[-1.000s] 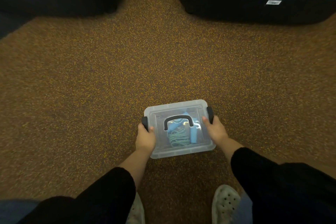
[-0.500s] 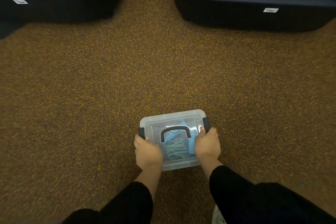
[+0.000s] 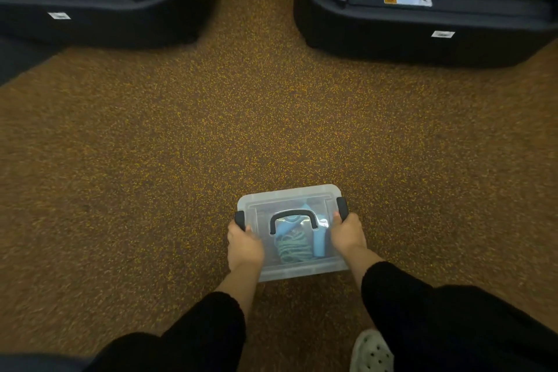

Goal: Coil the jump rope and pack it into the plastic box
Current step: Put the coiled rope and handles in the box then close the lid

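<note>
A clear plastic box [image 3: 290, 196] with its lid on and a black carry handle sits low on the brown speckled carpet. Through the lid I see the coiled green jump rope [image 3: 294, 249] with its light blue handles. My left hand [image 3: 244, 246] grips the box's left side by the black latch. My right hand [image 3: 347, 235] grips the right side by the other black latch.
Two large dark padded units stand on the floor at the back, one at the left [image 3: 99, 0] and one at the right [image 3: 422, 9], with a carpet gap between them. A white perforated shoe [image 3: 371, 352] shows at the bottom right.
The view shifted: the box and both hands sit slightly lower and right in frame than a second ago. Both hands stay on the box's sides.
</note>
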The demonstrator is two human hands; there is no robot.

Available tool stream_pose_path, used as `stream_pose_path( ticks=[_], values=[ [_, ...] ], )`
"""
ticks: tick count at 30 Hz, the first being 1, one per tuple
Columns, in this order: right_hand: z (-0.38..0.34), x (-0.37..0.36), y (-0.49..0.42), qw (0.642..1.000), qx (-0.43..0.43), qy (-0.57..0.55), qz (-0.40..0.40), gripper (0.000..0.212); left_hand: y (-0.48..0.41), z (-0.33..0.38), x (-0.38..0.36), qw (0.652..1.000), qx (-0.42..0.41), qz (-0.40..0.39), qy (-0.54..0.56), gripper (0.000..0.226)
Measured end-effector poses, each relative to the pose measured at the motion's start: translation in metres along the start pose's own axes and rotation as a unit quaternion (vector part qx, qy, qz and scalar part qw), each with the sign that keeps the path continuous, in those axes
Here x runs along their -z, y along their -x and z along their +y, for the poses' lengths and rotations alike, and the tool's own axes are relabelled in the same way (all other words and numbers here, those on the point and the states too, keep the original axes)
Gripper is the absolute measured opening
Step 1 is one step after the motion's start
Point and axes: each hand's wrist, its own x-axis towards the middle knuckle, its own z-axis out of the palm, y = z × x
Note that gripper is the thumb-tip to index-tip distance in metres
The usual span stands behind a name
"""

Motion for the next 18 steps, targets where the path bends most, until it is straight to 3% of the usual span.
stream_pose_path(
  ticks=[9, 14, 18],
  values=[
    [-0.029, 0.014, 0.012, 0.994, 0.084, -0.053, -0.042, 0.035, -0.010, 0.015, 0.023, 0.999, 0.008, 0.046, 0.024, 0.039],
    [-0.076, 0.021, 0.007, 0.983, 0.173, -0.010, -0.063, 0.041, -0.012, 0.018, 0.024, 0.982, 0.082, 0.099, 0.141, 0.037],
    [-0.109, 0.019, 0.004, 0.966, 0.241, 0.051, -0.077, 0.044, -0.007, 0.024, 0.024, 0.948, 0.130, 0.149, 0.249, 0.040]
  ],
)
